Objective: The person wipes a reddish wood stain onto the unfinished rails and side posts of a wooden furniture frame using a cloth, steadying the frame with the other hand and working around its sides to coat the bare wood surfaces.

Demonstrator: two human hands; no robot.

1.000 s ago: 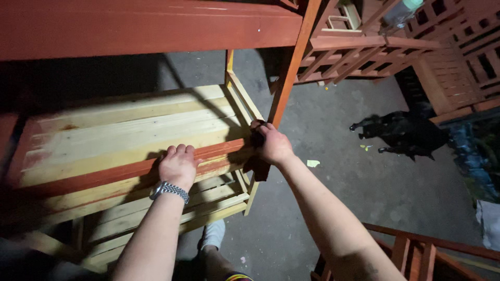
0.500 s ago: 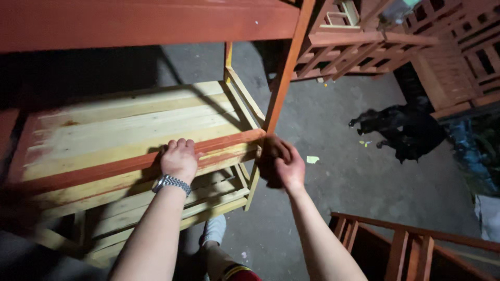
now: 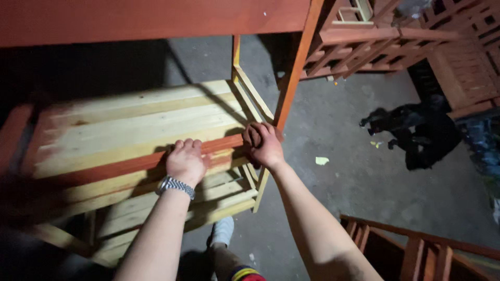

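Observation:
A wooden shelf rack stands below me, with pale unpainted boards (image 3: 130, 122) and a red-painted front rail (image 3: 114, 167). My left hand (image 3: 186, 160), a metal watch (image 3: 177, 186) at its wrist, lies on that rail with the fingers curled over its far edge. My right hand (image 3: 268, 148) is at the rail's right end, beside the red upright post (image 3: 294, 67). It is closed on a small dark reddish-brown pad (image 3: 253, 136) pressed to the corner. What kind of pad it is I cannot tell.
A red top shelf (image 3: 146, 18) spans above. A black animal, seemingly a dog (image 3: 416, 130), lies on the concrete floor at the right. More red wooden frames stand at the upper right (image 3: 396, 41) and lower right (image 3: 416, 247). My white shoe (image 3: 224, 231) is below.
My right hand left the rail's end, swung down to the right, then came back to the corner by the post. My left hand stayed on the rail.

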